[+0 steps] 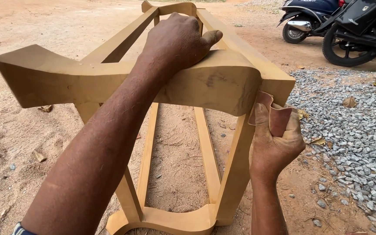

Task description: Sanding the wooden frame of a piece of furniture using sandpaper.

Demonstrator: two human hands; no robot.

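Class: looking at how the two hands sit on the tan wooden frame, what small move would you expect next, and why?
Probably a short rubbing stroke of the folded reddish-brown sandpaper along the curved end of the tan wooden frame. The right hand presses the paper against that rounded edge, while the left hand lies flat on top of the curved piece, bracing it.

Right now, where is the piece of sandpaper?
In the head view the sandpaper sits right of centre, folded in the right hand and pressed against the end of the wooden frame, beside the gravel.
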